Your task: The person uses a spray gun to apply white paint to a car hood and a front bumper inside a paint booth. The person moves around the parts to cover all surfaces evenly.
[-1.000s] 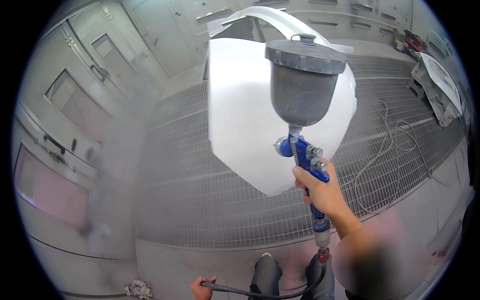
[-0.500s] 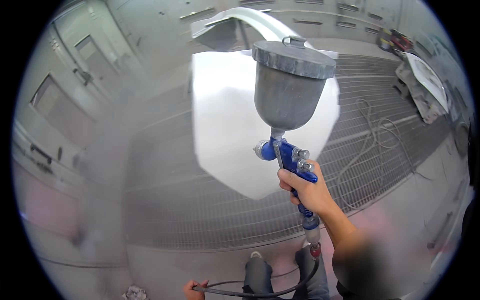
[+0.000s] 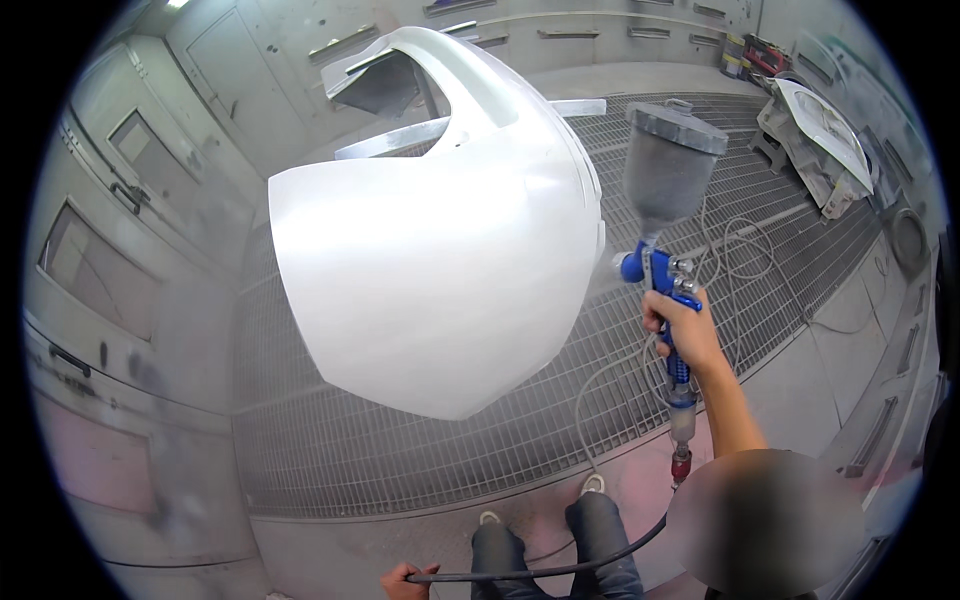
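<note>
My right hand (image 3: 688, 328) is closed around the grip of a blue spray gun (image 3: 658, 268). A large grey lidded cup (image 3: 672, 172) sits on top of the gun. The gun is just right of a big white car body panel (image 3: 440, 275), its nozzle toward the panel's right edge, with a gap between them. Faint mist hangs near the nozzle. Low in front of my legs, my left hand (image 3: 405, 580) grips a dark air hose (image 3: 545, 573), which curves up toward the red fitting (image 3: 681, 467) below the gun's grip.
Under the panel lies a metal floor grating (image 3: 400, 465), crossed by a pale loose hose (image 3: 745, 255). Another white panel (image 3: 825, 135) on a stand is at the far right, near cans (image 3: 735, 55). Doors (image 3: 110, 260) line the left wall. A blurred patch covers the lower right.
The spray gun has moved right and away from me, off the front of the panel to beside its right edge. The view has shifted, and the haze at the left is thinner.
</note>
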`<state>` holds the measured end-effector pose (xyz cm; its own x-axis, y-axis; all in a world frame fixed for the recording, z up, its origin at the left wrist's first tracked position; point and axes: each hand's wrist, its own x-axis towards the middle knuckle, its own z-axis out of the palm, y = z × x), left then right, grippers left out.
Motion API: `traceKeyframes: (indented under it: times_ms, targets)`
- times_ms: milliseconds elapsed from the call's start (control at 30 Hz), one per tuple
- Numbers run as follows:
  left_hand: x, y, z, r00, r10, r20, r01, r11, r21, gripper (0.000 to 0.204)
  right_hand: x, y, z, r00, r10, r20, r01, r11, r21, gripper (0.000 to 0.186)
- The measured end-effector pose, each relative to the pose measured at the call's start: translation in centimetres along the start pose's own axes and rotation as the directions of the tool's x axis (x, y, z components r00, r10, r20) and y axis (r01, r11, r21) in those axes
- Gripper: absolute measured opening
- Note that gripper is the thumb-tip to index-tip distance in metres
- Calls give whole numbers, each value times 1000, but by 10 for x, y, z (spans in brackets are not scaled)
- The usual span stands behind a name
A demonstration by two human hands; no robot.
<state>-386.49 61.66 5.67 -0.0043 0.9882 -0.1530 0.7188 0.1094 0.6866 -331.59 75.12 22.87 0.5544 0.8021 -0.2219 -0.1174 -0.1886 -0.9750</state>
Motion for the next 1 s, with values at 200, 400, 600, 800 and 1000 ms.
traceKeyframes:
  times_ms: [200,400,600,800,1000]
  targets:
    - [-4,14,-7,996,-85,-3,85,985,148,9,16,-15,-5,990,-1,-143,-15,994,-109,17]
    - [-9,35,-43,998,-50,-36,52,996,77,15,-13,-39,52,992,49,117,-43,998,-53,13]
    - [-24,-16,-74,975,-55,-215,63,997,34,20,-47,-73,140,952,57,300,-53,998,-20,22]
    - [-31,-35,-101,923,-202,-329,150,973,-177,42,-75,-103,214,881,-37,471,22,999,38,22]
    - [-28,-31,-92,884,-274,-379,72,880,-469,40,-67,-126,235,728,-18,686,-62,994,92,16]
